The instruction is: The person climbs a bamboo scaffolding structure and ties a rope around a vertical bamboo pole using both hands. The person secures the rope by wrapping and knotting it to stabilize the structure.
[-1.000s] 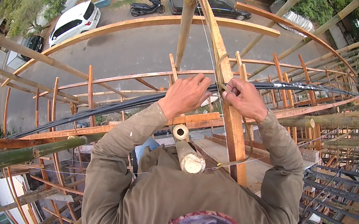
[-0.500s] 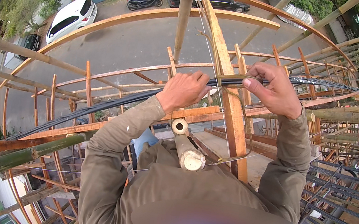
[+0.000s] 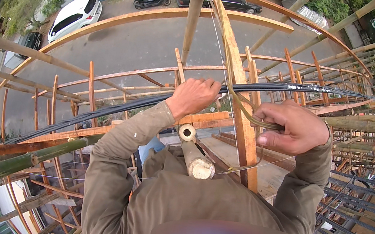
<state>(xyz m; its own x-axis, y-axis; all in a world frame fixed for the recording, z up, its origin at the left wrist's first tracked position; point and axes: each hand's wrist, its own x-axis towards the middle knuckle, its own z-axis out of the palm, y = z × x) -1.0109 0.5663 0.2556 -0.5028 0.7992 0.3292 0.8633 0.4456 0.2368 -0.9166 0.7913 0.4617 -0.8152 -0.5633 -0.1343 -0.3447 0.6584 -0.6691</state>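
Note:
A bundle of black cables (image 3: 268, 88) runs across in front of me, passing over an upright wooden beam (image 3: 244, 146). My left hand (image 3: 195, 97) is closed over the bundle just left of the beam, its fingertips partly hidden. An olive-brown strap (image 3: 241, 102) bends round the beam where the cables cross it. To the right of the beam, my right hand (image 3: 297, 127) grips a length of this strap between thumb and curled fingers, below the cables. A thin loose part of the strap hangs down beside the beam.
Two cut bamboo poles, one hollow-ended (image 3: 186, 132) and one pale-ended (image 3: 201, 168), point up at my chest. A green bamboo pole (image 3: 10, 168) lies left, and steel bars (image 3: 352, 203) right. Wooden framing surrounds me; below are a road, a white car (image 3: 75, 17) and a motorbike (image 3: 151, 0).
My right hand has moved down and to the right, off the cables, drawing the strap with it. My left hand stays on the cables in nearly the same place.

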